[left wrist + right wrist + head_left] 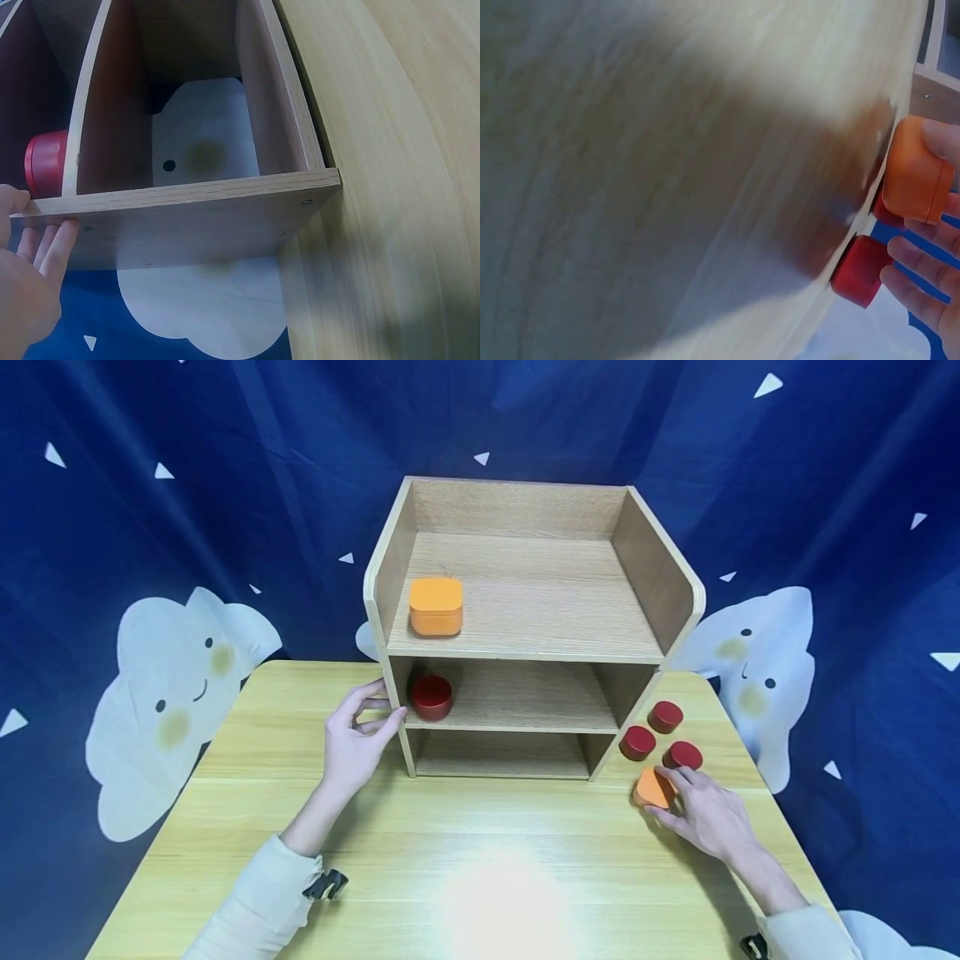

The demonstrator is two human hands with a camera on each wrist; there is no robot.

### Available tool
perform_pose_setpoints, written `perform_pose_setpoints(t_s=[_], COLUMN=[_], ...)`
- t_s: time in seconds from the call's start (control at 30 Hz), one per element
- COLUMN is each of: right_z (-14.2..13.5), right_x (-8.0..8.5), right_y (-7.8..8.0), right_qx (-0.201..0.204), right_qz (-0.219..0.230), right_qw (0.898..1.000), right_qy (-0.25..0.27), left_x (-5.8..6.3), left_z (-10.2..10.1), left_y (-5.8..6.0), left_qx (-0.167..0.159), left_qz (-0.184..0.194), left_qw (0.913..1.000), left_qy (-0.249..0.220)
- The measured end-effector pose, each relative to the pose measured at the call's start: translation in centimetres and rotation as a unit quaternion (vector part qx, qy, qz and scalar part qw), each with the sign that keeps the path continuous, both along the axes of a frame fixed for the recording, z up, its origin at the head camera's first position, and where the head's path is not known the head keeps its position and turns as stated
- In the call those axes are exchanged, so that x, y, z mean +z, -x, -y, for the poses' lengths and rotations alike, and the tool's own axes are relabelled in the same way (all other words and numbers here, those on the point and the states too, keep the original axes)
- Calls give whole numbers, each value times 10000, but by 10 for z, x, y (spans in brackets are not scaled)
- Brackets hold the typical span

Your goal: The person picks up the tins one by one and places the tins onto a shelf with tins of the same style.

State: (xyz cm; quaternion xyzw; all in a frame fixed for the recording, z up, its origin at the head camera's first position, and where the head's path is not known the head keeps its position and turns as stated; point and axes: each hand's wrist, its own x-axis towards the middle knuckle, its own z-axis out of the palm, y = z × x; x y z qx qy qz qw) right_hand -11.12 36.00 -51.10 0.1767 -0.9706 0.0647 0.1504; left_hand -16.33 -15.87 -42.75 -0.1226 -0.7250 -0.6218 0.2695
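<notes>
My left hand point(354, 739) pinches the left side panel of a wooden shelf point(517, 653), thumb at the front edge and fingers along the outer face. Close to that thumb, a round red tin point(431, 697) stands on the middle level, also visible in the left wrist view as a red tin point(46, 163). At the right, my right hand point(708, 810) holds an orange rounded-square tin point(653, 788) between thumb and fingers; it appears tilted. The right wrist view shows the orange tin point(915, 172) near the tabletop, with a red tin point(861, 270) beside the fingers.
Three round red tins, including one red tin point(637, 743), cluster on the table point(420, 852) right of the shelf. Another orange tin point(437, 607) sits at the left of the top level. A blue curtain point(300, 460) with clouds hangs behind.
</notes>
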Motion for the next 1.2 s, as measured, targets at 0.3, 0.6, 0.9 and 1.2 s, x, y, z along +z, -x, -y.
perform_pose_setpoints(t_s=[0.3,0.6,0.9,1.2], right_z=[12,28,42,53], right_x=[12,25,40,57], right_y=[-5,-7,-6,-4], right_qx=[358,663,1117,1618], right_qz=[-256,-395,-617,-862], right_qw=[9990,9970,9918,9830], right_qy=[-52,-14,16,114], left_x=[-2,-2,1,-1], left_z=[1,2,3,3], left_y=[1,0,0,0], left_qx=[-31,31,74,93], left_qz=[8,61,112,162], left_qw=[10000,9999,9997,9996], left_qy=[5,119,186,197])
